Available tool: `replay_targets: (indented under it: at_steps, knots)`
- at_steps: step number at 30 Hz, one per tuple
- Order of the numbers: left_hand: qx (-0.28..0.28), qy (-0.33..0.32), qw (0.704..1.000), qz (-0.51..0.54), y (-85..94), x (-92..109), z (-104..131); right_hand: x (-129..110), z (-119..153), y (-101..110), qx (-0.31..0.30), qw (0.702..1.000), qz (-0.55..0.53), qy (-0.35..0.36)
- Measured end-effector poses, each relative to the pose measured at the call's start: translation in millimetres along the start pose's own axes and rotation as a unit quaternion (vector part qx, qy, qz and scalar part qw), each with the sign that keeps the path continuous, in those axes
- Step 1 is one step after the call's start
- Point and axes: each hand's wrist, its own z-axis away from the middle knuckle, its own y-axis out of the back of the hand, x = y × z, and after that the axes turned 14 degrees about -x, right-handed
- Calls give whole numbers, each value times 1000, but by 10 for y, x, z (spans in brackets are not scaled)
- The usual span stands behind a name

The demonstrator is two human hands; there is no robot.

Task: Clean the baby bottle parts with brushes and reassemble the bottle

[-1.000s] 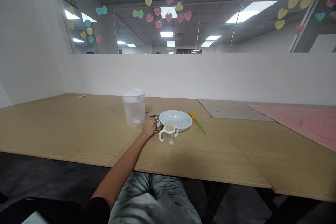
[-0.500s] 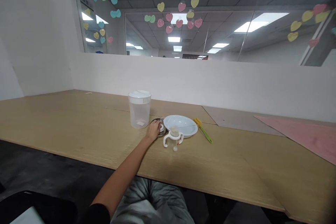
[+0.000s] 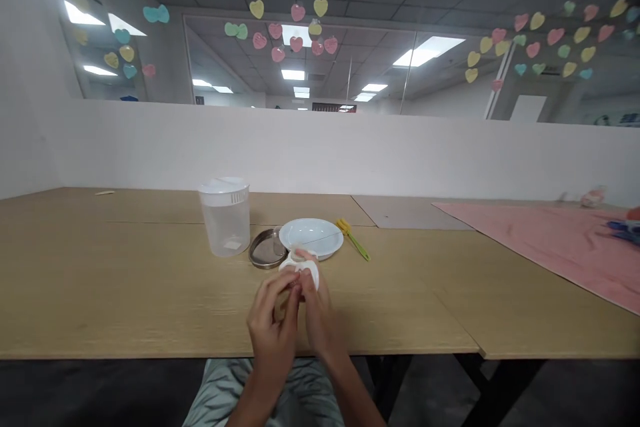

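Both my hands meet just in front of a white bowl (image 3: 305,232). My left hand (image 3: 273,327) pinches a small piece between thumb and fingers; the piece is too hidden to name. My right hand (image 3: 320,313) is closed beside it, against the white handled bottle part (image 3: 311,271), whose clear body is mostly covered by my fingers. Left of the bowl lies a round metal dish (image 3: 265,250) with a clear piece at its right side. A yellow and green brush (image 3: 356,243) rests right of the bowl.
A tall clear plastic container (image 3: 226,223) with a white lid stands at the left. A pink cloth (image 3: 550,240) covers the table's right side, with a blue object (image 3: 625,230) at the far right edge. The table's front edge runs below my hands.
The view has turned right. My left hand has left the metal dish and come to the handled bottle. My right hand has come into view there too.
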Motion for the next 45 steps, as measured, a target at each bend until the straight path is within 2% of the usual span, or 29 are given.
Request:
replay_targets:
  at_steps: [3, 7, 11, 15, 18, 21, 23, 25, 28, 30, 33, 38, 45]
  knots:
    - [-2, -10, 1000, -18, -47, -22, 77, 61, -7, -33, 31, 998, -25, -39]
    - [-20, -27, 999, -26, -40, -67, 58, 58, -33, 95, 75, 996, -9, -48]
    - [-31, -26, 999, -26, 51, -28, 52, 12, -8, 219, 62, 997, 6, -38]
    - [-39, -26, 998, -31, 164, 44, 49, -76, 51, 218, 24, 999, 9, -39]
    - [-48, -51, 997, -39, 194, 42, -27, -148, 20, 215, 9, 999, 18, -39]
    - [-111, -48, 990, -76, 172, -114, -222, -151, -179, 300, 40, 996, 72, -25]
    - [-143, -30, 984, -99, 127, -318, -388, -95, -404, 404, 95, 988, 124, 5]
    - [-172, -21, 978, -112, 55, -573, -525, 4, -654, 505, 124, 982, 137, 31]
    - [-227, -22, 967, -116, -83, -929, -596, 214, -944, 567, 86, 990, 107, 36]
    - [-243, -27, 963, -113, -162, -1076, -563, 363, -1025, 538, 37, 995, 91, 25]
    - [-232, -18, 964, -129, -218, -1136, -484, 529, -1007, 463, -6, 995, 103, 20]
    - [-224, 4, 964, -142, -191, -1106, -436, 627, -878, 446, -22, 984, 169, 42]
    - [-232, 3, 963, -139, -202, -1225, -408, 751, -835, 488, 3, 957, 277, 87]
